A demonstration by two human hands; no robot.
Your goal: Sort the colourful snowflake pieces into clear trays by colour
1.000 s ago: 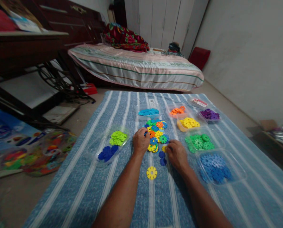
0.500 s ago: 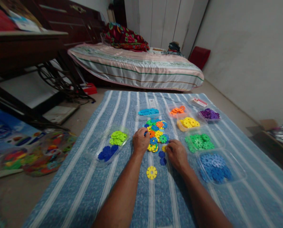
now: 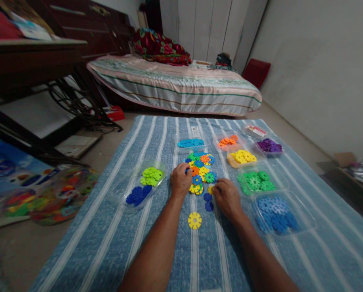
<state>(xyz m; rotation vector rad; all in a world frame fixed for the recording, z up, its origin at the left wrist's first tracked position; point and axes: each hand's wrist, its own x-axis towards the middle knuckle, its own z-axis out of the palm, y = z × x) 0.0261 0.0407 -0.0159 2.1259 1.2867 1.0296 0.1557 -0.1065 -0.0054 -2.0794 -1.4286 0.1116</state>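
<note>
A pile of mixed coloured snowflake discs (image 3: 201, 168) lies on the blue striped cloth (image 3: 157, 243). My left hand (image 3: 180, 181) rests curled at the pile's left edge, its fingers pinched on a dark blue disc (image 3: 186, 171). My right hand (image 3: 227, 198) sits at the pile's near right, fingertips closed on a yellow disc (image 3: 211, 190). Two dark blue discs (image 3: 208, 201) lie between the hands. A single yellow disc (image 3: 194, 220) lies closer to me.
Clear trays hold sorted discs: lime and dark blue (image 3: 145, 184) on the left, cyan (image 3: 190, 142) at the back; on the right orange (image 3: 227, 141), yellow (image 3: 241, 157), purple (image 3: 269, 146), green (image 3: 255, 181), blue (image 3: 275, 215). A bed (image 3: 175, 85) stands beyond and a toy bag (image 3: 59, 194) lies left.
</note>
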